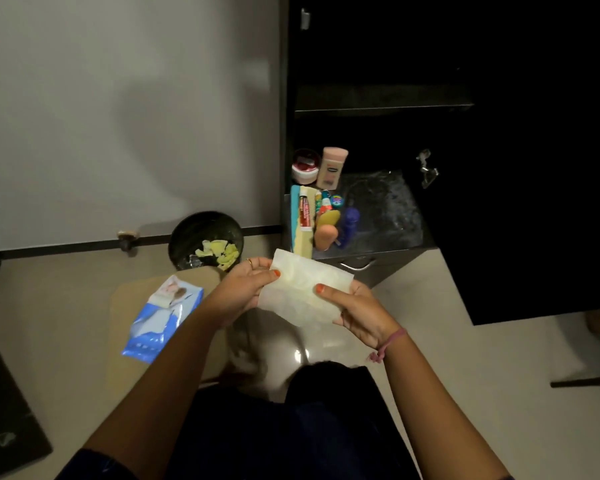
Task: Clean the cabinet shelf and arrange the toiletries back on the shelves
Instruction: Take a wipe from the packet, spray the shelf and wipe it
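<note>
A white wet wipe (pixel 300 296) is stretched between both hands in front of the dark cabinet. My left hand (pixel 248 284) pinches its left edge and my right hand (pixel 359 313) pinches its right edge. Behind them, the lower shelf (pixel 385 216) shows wet streaks on its right half. Toiletries crowd its left side: a pink lotion bottle (pixel 332 168), a red-and-white jar (pixel 305 166), a red tube (pixel 305 211), a blue bottle (pixel 350 225) and several small items. The upper shelf (pixel 381 105) looks bare and dark.
A blue wipes packet (pixel 163 317) lies on a beige stool (pixel 125 341) at my left. A black bin (pixel 205 239) holding crumpled yellowish wipes stands by the wall. A drawer handle (pixel 357 265) sits under the shelf. The open cabinet door (pixel 534 202) stands at right.
</note>
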Tool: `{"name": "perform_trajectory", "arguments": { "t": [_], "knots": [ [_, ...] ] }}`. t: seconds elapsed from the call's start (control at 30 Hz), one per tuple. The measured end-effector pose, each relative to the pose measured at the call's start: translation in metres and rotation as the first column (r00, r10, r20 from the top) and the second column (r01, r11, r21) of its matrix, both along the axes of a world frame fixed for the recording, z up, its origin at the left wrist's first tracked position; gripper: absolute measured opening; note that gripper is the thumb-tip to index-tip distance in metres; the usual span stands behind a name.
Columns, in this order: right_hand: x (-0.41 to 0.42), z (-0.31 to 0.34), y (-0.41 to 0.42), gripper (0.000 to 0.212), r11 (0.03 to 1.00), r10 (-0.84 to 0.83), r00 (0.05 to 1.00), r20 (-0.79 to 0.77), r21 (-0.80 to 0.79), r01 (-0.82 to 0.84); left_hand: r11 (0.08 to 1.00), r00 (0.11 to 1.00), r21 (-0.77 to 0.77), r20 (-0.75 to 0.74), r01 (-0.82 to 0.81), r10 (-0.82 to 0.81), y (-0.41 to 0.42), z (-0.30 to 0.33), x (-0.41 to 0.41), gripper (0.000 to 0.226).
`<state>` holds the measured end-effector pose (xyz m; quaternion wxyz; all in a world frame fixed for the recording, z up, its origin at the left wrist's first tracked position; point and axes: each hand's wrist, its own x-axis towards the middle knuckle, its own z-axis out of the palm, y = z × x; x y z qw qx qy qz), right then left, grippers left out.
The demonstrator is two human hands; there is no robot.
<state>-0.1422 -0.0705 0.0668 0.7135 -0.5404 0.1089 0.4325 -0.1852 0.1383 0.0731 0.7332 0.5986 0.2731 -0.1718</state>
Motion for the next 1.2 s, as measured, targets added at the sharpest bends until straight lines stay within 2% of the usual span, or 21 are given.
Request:
{"name": "perform_trajectory", "arguments": {
  "t": [0.17,0.3,0.4,0.53,0.63,0.73,0.83,0.9,1.0,1.1,1.13,1.2],
  "knots": [
    [0.039,0.019,-0.088,0.039,1.000,0.026,0.999,-0.018,-0.010,-0.027,0.996,0.999,-0.073,0.017,0.046,-0.045,-0.087,0.015,0.048,0.007],
    [0.068,0.027,-0.142,0.035,0.999,-0.033,0.999,0.000,0.003,0.033,0.995,0.993,-0.030,0.063,0.099,-0.097,-0.150,0.018,0.082,0.005],
    [0.085,0.027,-0.164,0.037,0.996,-0.088,0.996,0.023,-0.008,0.088,1.000,0.997,-0.017,0.078,0.019,-0.017,-0.184,0.019,0.103,0.016],
    [0.101,0.012,-0.177,0.035,0.968,-0.248,0.969,0.006,-0.046,0.248,0.976,0.990,-0.169,0.002,-0.138,0.140,-0.208,0.011,0.120,0.026],
    [0.113,-0.001,-0.174,0.032,0.921,-0.389,0.921,-0.001,-0.034,0.389,0.965,0.981,-0.178,-0.073,-0.191,0.181,-0.214,-0.005,0.126,0.026],
    [0.133,-0.013,-0.165,0.038,0.899,-0.432,0.901,0.039,-0.067,0.433,0.949,0.962,-0.191,-0.162,-0.250,0.220,-0.209,-0.031,0.127,0.018],
    [0.160,-0.014,-0.151,0.041,0.912,-0.362,0.920,0.148,-0.149,0.382,0.884,0.908,-0.287,-0.312,-0.371,0.280,-0.205,-0.049,0.125,0.015],
    [0.182,-0.012,-0.139,0.045,0.907,-0.300,0.923,0.239,-0.228,0.354,0.884,0.873,-0.245,-0.397,-0.399,0.284,-0.204,-0.060,0.127,0.011],
    [0.217,-0.016,-0.113,0.049,0.871,-0.239,0.909,0.343,-0.337,0.356,0.876,0.854,-0.266,-0.453,-0.403,0.256,-0.201,-0.077,0.130,0.014],
    [0.254,-0.029,-0.090,0.038,0.812,-0.211,0.859,0.466,-0.406,0.420,0.840,0.832,-0.314,-0.495,-0.442,0.252,-0.196,-0.097,0.133,0.015],
    [0.269,-0.034,-0.084,0.037,0.771,-0.134,0.830,0.542,-0.469,0.430,0.834,0.825,-0.314,-0.502,-0.453,0.260,-0.193,-0.103,0.135,0.015],
    [0.301,-0.037,-0.071,0.041,0.652,0.128,0.733,0.668,-0.614,0.445,0.846,0.806,-0.275,-0.531,-0.457,0.263,-0.191,-0.112,0.139,0.016]
  ]
}}
